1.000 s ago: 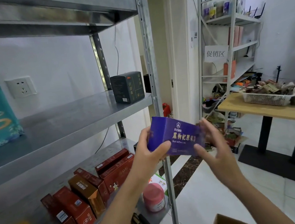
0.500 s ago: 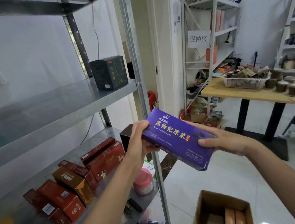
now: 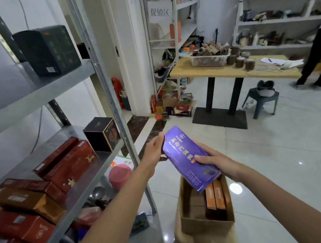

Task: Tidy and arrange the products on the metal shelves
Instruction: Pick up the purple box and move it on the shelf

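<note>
Currently both hands pinch the purple box at lower centre, left hand on its top end, right hand lower down, tilted over the open carton (probably label check before shelving).

metal shelf | red boxes | black box

Counts, relative to the metal shelf unit: 1 purple box, held just right of it; 2 dark boxes, one on the upper shelf and one on the lower shelf; 2 orange boxes in 1 cardboard carton on the floor right of it.
</note>
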The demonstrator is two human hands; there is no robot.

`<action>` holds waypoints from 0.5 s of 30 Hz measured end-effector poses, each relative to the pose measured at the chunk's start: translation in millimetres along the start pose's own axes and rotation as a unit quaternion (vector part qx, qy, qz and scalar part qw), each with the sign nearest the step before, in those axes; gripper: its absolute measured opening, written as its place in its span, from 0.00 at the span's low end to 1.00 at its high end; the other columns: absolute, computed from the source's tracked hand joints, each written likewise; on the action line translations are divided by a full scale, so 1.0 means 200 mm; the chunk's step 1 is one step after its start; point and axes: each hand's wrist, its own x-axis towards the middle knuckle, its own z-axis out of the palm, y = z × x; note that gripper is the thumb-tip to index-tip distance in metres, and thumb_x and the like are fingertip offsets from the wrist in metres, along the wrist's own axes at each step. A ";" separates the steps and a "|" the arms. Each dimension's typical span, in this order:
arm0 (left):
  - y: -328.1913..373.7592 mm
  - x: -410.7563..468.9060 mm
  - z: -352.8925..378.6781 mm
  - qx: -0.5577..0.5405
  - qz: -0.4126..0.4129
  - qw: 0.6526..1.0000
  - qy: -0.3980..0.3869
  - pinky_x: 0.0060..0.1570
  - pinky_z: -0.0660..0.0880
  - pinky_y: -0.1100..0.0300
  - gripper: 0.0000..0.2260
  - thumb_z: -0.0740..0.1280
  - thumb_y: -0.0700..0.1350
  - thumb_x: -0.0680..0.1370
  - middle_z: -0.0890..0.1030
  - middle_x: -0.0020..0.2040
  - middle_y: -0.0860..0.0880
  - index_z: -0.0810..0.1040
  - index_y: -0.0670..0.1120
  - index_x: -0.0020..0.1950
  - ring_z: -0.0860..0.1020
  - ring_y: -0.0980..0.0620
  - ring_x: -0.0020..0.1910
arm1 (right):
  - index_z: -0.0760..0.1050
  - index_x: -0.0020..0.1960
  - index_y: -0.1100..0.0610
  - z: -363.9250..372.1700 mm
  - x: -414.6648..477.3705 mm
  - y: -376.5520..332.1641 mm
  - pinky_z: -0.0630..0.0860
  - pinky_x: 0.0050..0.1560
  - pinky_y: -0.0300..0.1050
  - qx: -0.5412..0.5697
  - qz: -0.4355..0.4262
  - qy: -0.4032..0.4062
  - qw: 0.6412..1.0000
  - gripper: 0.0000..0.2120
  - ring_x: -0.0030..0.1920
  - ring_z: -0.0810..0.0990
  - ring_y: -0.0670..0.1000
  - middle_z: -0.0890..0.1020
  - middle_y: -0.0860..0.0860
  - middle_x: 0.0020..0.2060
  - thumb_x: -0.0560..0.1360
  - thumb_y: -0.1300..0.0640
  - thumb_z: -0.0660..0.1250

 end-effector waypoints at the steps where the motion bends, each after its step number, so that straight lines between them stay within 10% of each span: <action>1: -0.07 0.02 0.02 0.038 0.002 0.999 -0.002 0.44 0.74 0.56 0.16 0.56 0.56 0.83 0.80 0.45 0.47 0.78 0.47 0.51 0.78 0.50 0.42 | 0.64 0.74 0.45 -0.02 -0.01 0.08 0.79 0.45 0.40 -0.002 0.011 0.024 1.000 0.30 0.51 0.84 0.52 0.82 0.51 0.60 0.75 0.57 0.70; 5: -0.46 0.07 0.06 0.341 -0.016 0.940 -0.001 0.70 0.61 0.50 0.27 0.51 0.59 0.83 0.60 0.77 0.42 0.59 0.47 0.78 0.60 0.43 0.75 | 0.60 0.74 0.44 -0.05 -0.05 0.46 0.79 0.43 0.40 -0.034 0.076 0.192 0.978 0.33 0.52 0.83 0.49 0.78 0.51 0.62 0.74 0.51 0.71; 11: -0.94 0.06 0.15 0.523 -0.007 0.852 -0.020 0.76 0.43 0.50 0.41 0.22 0.71 0.67 0.38 0.80 0.47 0.31 0.50 0.75 0.38 0.45 0.78 | 0.48 0.79 0.49 -0.18 0.07 0.90 0.74 0.52 0.44 -0.231 0.155 0.308 0.910 0.36 0.63 0.75 0.55 0.72 0.54 0.68 0.79 0.47 0.65; 15: -1.11 0.19 0.29 0.561 0.049 0.826 0.032 0.74 0.46 0.49 0.28 0.43 0.61 0.82 0.42 0.79 0.46 0.40 0.49 0.78 0.43 0.44 0.78 | 0.45 0.78 0.46 -0.23 0.29 1.11 0.77 0.50 0.41 -0.299 0.146 0.321 0.887 0.37 0.63 0.74 0.51 0.70 0.52 0.69 0.78 0.43 0.63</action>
